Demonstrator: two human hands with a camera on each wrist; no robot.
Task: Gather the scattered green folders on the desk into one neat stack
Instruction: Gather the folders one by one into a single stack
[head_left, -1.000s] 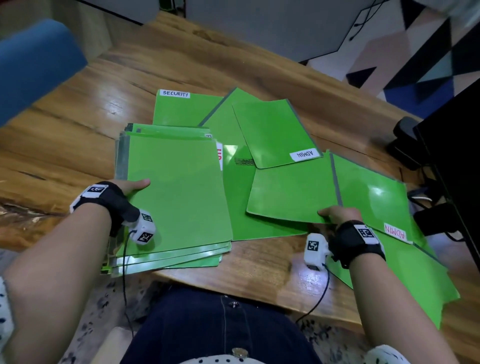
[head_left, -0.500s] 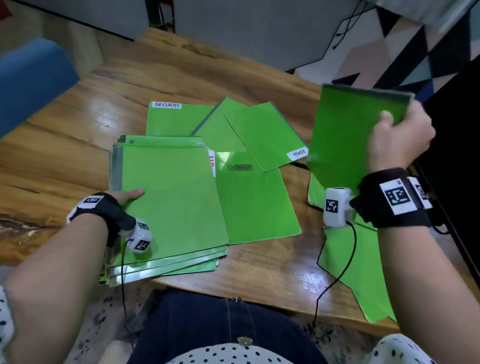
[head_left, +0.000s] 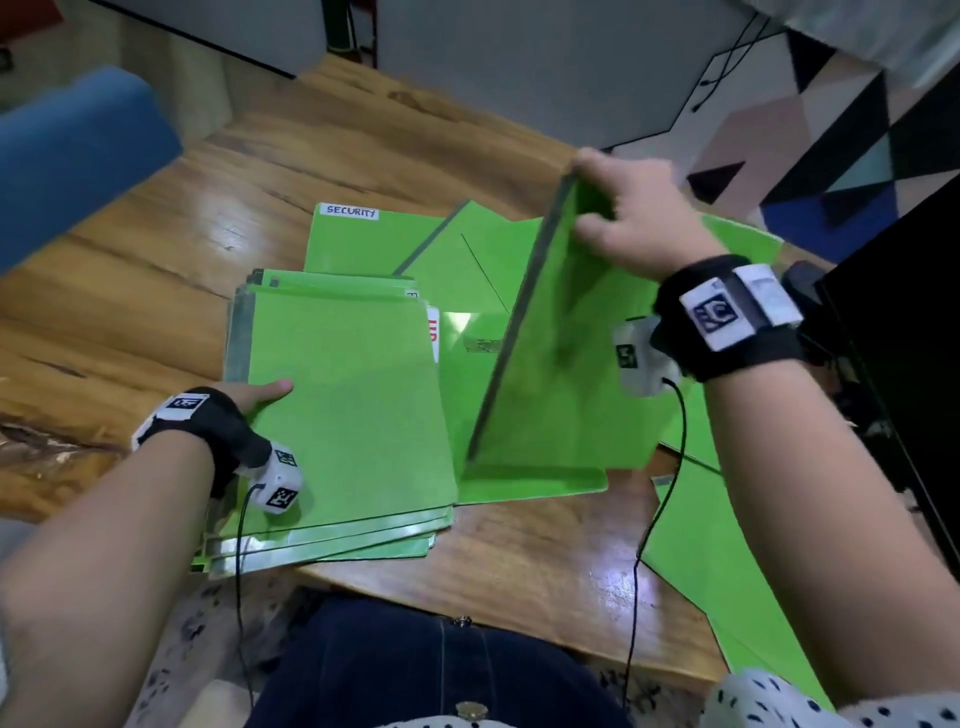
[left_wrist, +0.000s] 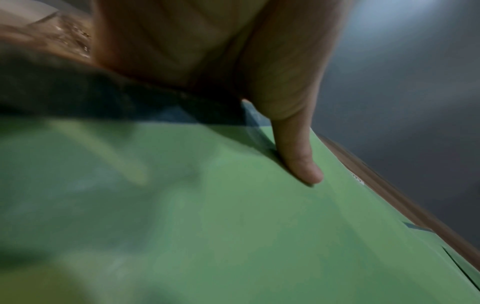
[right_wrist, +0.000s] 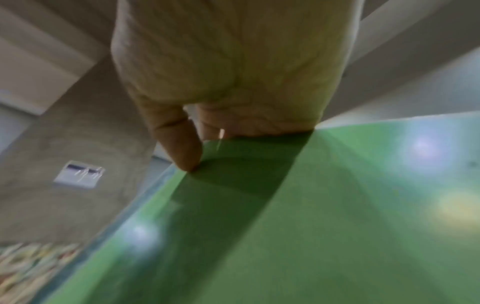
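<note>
Right hand (head_left: 631, 218) is carrying one green folder (head_left: 561, 353) toward the stack (head_left: 343, 410). It's pinching the folder's top corner, thumb on one face and fingers curled over the other; the right wrist view shows the thumb tip (right_wrist: 182, 152) clamped at the edge. Folder is hanging nearly on edge, tilted, its lower corner just right of the stack and above a folder lying flat on the desk (head_left: 130, 270). Probably being held steep so it clears the loose ones underneath and can be laid flat on top.

Left hand (head_left: 249, 397) is sitting at the stack's left edge, thumb (left_wrist: 298, 156) pressing flat on the top cover. The other fingers are hidden below the stack, so I can't tell how they lie. Reads as bracing the stack so it doesn't slide when the next folder lands. The stack's near edge is overhanging the desk toward the person, layers slightly fanned.

Still loose: the SECURITY folder (head_left: 358, 239) just behind the stack, overlapping folders right of it, and more (head_left: 727, 566) further right, overhanging the desk edge.

Judgement: roughly mid-task; squaring up not yet done.
</note>
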